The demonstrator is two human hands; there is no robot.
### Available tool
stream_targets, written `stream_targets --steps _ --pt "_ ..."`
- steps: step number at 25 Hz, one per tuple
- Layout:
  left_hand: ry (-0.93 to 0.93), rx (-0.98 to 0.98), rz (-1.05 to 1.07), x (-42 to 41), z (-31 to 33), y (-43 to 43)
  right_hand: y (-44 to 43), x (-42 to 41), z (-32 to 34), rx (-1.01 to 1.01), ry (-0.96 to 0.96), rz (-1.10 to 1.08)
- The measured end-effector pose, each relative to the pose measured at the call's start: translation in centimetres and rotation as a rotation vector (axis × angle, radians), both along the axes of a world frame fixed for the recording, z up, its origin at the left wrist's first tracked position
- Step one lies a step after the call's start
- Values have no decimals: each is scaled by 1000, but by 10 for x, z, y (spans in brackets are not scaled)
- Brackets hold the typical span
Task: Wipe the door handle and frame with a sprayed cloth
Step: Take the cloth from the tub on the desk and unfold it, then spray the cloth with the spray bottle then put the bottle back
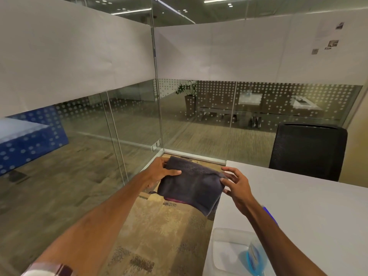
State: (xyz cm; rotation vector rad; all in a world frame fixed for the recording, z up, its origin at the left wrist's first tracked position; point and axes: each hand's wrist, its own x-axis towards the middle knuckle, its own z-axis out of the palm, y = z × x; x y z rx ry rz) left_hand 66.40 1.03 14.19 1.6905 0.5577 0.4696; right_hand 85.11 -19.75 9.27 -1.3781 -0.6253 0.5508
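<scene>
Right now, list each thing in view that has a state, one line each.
Cloth: folded, held in the air between both hands, beside the table edge.
Left hand: gripping the cloth's left edge.
Right hand: pinching the cloth's right edge.
Tub: lidless, on the table, a blue item inside.
Chair: unoccupied, behind the table.
Door handle: not in view.
</scene>
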Motion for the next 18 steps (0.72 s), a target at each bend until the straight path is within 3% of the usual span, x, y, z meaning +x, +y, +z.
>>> stream_targets --steps 5,11,14,18 --pt "53 140 -74 11 19 0 -4 -2 -9 11 -22 -44" --pt "180 200 -58 20 21 -3 -24 -31 -66 -166 -141 -136" --pt "206 200 -64 22 19 -1 -43 -50 -102 -246 -90 -155" --pt "221 252 -118 24 24 -3 -73 -59 -136 -376 6 -353"
